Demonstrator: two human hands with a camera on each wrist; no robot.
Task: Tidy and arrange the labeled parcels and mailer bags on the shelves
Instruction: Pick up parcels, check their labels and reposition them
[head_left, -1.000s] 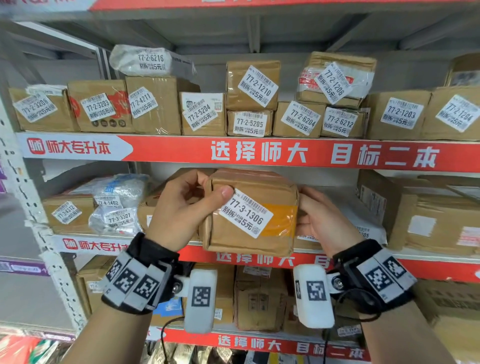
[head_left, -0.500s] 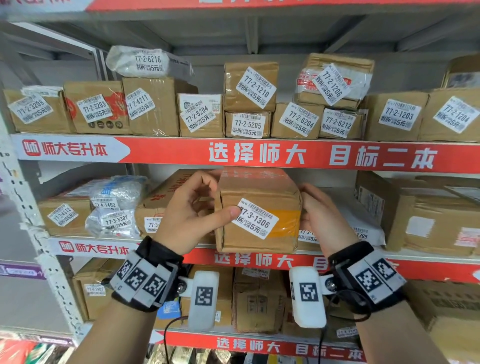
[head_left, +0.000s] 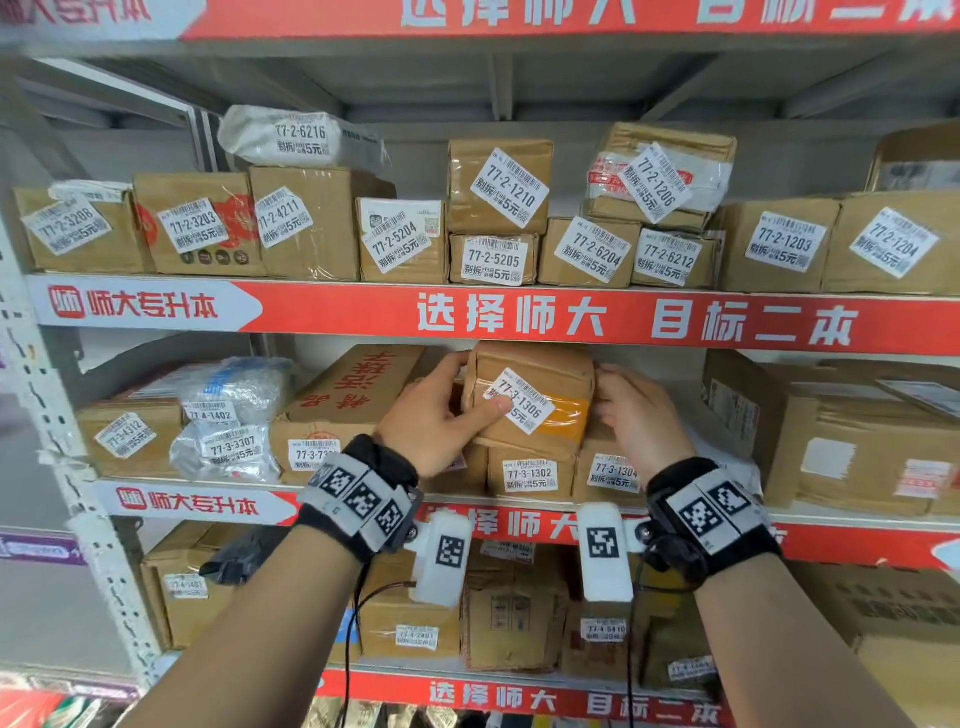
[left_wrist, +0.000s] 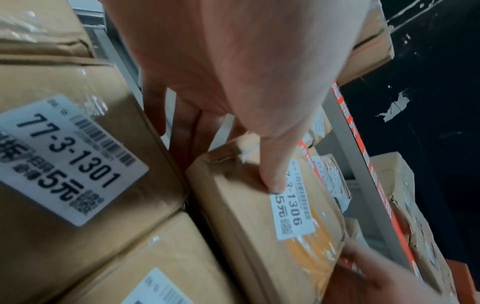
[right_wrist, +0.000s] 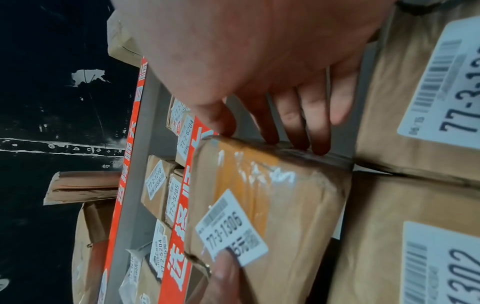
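A brown taped parcel labelled 77-3-1306 (head_left: 540, 374) (left_wrist: 246, 216) (right_wrist: 285, 205) sits on the middle shelf, on top of boxes 77-3-1302 (head_left: 530, 475) and 77-3-1304 (head_left: 613, 473). My left hand (head_left: 452, 400) (left_wrist: 233, 61) grips its left side, thumb lying across the white label and fingers behind the edge. At its right side is my right hand (head_left: 639, 421) (right_wrist: 259, 51), with fairly straight fingers resting against that face and the thumb at the front corner.
Box 77-3-1301 (left_wrist: 64, 160) and a flat carton with red characters (head_left: 353, 389) stand just left of the parcel. Larger cartons (head_left: 831, 441) fill the right of this shelf and clear mailer bags (head_left: 234, 415) the left. The red shelf edge (head_left: 519, 322) runs close above.
The parcel has gone from in front of the shelf back and up onto the two lower boxes. Both hands moved in with it; the right hand's fingers have straightened against its side.
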